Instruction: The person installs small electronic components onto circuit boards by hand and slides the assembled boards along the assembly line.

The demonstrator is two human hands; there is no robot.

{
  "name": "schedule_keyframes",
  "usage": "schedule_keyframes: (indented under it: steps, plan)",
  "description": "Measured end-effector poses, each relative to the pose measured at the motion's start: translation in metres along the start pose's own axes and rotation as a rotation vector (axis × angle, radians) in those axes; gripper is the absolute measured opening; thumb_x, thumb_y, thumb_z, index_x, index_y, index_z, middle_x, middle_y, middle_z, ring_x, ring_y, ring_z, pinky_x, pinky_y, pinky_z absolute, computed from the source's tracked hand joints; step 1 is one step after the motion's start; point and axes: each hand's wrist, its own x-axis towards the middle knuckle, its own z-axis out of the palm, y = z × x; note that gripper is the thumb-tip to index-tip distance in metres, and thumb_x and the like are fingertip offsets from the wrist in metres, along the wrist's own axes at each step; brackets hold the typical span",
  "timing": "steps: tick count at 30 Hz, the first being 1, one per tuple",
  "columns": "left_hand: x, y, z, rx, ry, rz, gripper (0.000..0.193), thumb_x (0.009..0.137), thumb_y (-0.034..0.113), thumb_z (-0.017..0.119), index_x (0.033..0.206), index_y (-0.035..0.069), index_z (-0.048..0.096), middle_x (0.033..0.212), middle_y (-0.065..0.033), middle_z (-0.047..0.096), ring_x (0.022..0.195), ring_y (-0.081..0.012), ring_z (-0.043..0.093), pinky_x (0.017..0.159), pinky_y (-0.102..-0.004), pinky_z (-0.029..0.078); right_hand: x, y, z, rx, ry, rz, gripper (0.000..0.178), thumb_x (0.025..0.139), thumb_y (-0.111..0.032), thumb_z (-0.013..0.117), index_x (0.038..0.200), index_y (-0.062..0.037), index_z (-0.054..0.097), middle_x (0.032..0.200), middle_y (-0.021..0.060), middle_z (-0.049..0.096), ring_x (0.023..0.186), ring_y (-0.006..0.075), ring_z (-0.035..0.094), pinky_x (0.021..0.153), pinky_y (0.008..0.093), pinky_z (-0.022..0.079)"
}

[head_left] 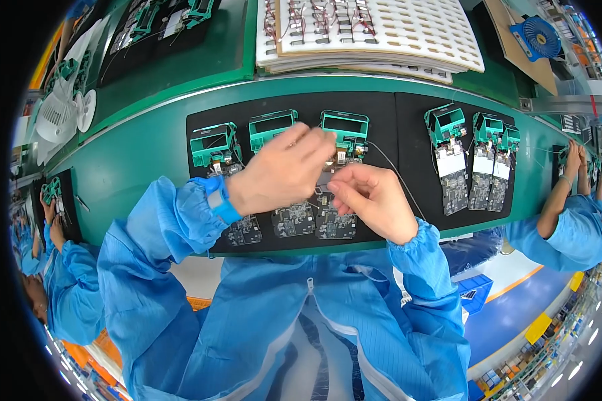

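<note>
My left hand [281, 170], with a blue band [222, 202] on its wrist, reaches over the third assembly from the left. Its fingers are bent together beside that assembly's green plastic housing [345, 123]; what they hold, if anything, is hidden. My right hand [376, 202] pinches thumb and forefinger just above the circuit board [336, 226] of the same assembly. Whatever is in that pinch is too small to name. To the left, two more green housings [214, 143] stand with circuit boards [294, 222] below them, partly covered by my left hand and sleeve.
Three similar assemblies [453, 160] lie on the right half of the black mat [411, 134]. White foam trays [408, 30] holding small wired parts are stacked beyond the green bench [134, 147]. A thin cable [398, 170] curves beside my right hand. Co-workers [555, 214] sit at both sides.
</note>
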Motion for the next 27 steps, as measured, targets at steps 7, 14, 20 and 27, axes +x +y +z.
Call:
schedule_keyframes:
  steps: [7,14,20,27]
  plan:
    - [-0.037,0.016,-0.029,-0.675,0.143,-0.592,0.045,0.086,-0.003,0.062,0.131,0.000,0.057,0.117,-0.0162,0.062,0.104,-0.0294,0.063,0.088,-0.0382,0.051,-0.007,-0.018,0.033,0.217,0.127,-0.057,0.010,0.099,-0.008,0.061,0.101,0.0015,0.062,0.079,0.0048,0.067,0.070,0.0083,0.065,0.062,0.0227,0.053]
    - [-0.086,0.020,-0.047,-1.363,0.339,-1.064,0.011,0.091,-0.001,0.068,0.102,-0.003,0.067,0.096,-0.0060,0.064,0.090,-0.0127,0.067,0.078,-0.0265,0.055,0.018,-0.021,0.088,0.103,0.154,-0.174,0.009,0.098,-0.008,0.062,0.100,0.0005,0.063,0.079,0.0057,0.068,0.070,0.0089,0.066,0.062,0.0229,0.052]
    - [-0.094,-0.006,-0.043,-0.880,0.262,-0.950,0.011,0.083,-0.004,0.067,0.092,-0.001,0.061,0.091,-0.0096,0.059,0.075,-0.0198,0.064,0.065,-0.0314,0.051,0.040,-0.012,0.117,-0.470,0.316,-0.463,0.008,0.090,-0.006,0.066,0.097,-0.0026,0.063,0.081,0.0148,0.068,0.069,0.0322,0.068,0.058,0.0385,0.052]
    - [-0.096,-0.018,-0.032,-0.520,0.243,-0.700,0.016,0.081,-0.008,0.067,0.096,-0.001,0.063,0.092,-0.0131,0.059,0.081,-0.0310,0.062,0.070,-0.0376,0.052,0.053,-0.013,0.128,-0.701,0.357,-0.498,0.007,0.092,-0.008,0.062,0.090,-0.0030,0.057,0.080,0.0161,0.063,0.067,0.0382,0.064,0.057,0.0465,0.050]
